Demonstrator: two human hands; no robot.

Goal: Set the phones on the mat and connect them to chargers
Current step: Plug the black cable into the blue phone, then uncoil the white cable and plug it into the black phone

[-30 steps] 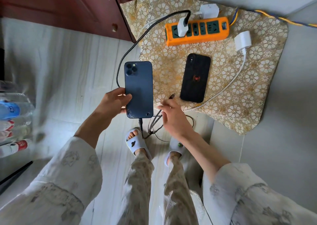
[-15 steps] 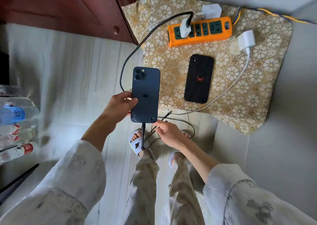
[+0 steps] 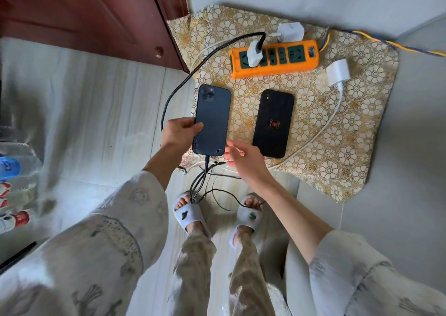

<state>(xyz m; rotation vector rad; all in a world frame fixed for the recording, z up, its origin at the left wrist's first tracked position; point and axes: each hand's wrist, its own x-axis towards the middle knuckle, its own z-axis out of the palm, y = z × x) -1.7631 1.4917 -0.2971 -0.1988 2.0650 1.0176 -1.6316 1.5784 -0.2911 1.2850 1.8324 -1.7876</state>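
My left hand (image 3: 179, 132) grips the dark blue phone (image 3: 212, 120) by its left edge, steadying it at the mat's (image 3: 350, 146) left border because the black braided cable (image 3: 178, 86) is plugged into its bottom end. My right hand (image 3: 243, 159) hovers with loose fingers, holding nothing, just below the black spider-logo phone (image 3: 274, 124), which lies flat mid-mat; I judge it needs the white cable (image 3: 321, 132) beside it. The orange power strip (image 3: 275, 58) sits above, within reach of both leads.
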